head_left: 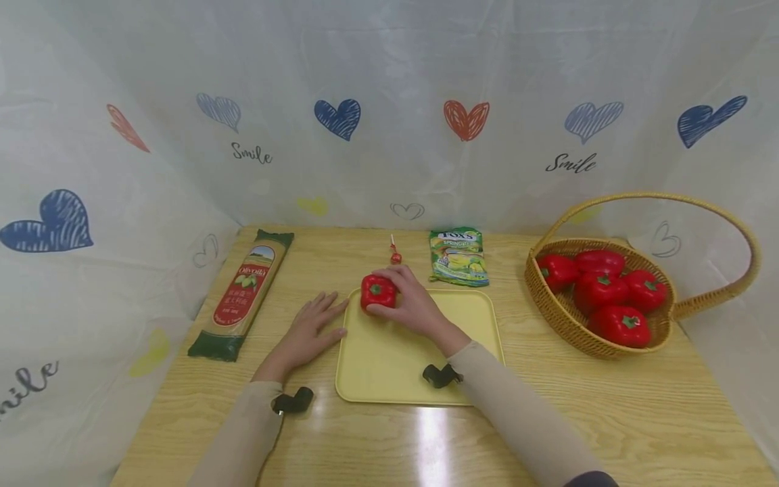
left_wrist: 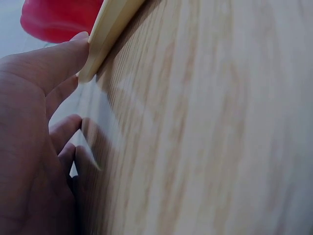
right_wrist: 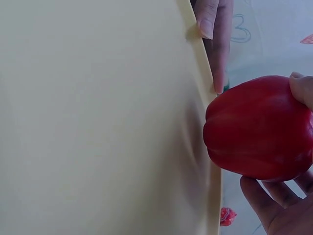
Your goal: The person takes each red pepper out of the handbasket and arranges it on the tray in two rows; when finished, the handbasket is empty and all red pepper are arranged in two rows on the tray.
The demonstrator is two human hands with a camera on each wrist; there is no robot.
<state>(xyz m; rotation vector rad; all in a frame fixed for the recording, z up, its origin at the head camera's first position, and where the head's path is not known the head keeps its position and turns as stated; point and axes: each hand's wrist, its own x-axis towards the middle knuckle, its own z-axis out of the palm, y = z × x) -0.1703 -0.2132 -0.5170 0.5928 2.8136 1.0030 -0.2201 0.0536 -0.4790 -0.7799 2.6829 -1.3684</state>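
Observation:
In the head view my right hand [head_left: 416, 306] grips a red bell pepper [head_left: 379, 295] over the far left corner of a yellow tray [head_left: 389, 368]. Seen from the right wrist, the pepper [right_wrist: 259, 129] lies between the thumb and the fingers, close over the tray's rim [right_wrist: 208, 88]. My left hand [head_left: 309, 333] rests beside the tray's left edge with its fingers spread. From the left wrist, that hand's thumb [left_wrist: 61, 61] touches the tray's rim [left_wrist: 105, 36], while the other fingers reach along the wooden tabletop [left_wrist: 195, 122].
Right of the tray stands a wicker basket [head_left: 550, 321] with a tall handle, holding several red peppers [head_left: 599, 291]. A green candy bag [head_left: 459, 257] and a small red lollipop [head_left: 396, 258] lie behind the tray. At the left is a pasta packet [head_left: 243, 294]. A printed curtain [head_left: 389, 169] hangs behind.

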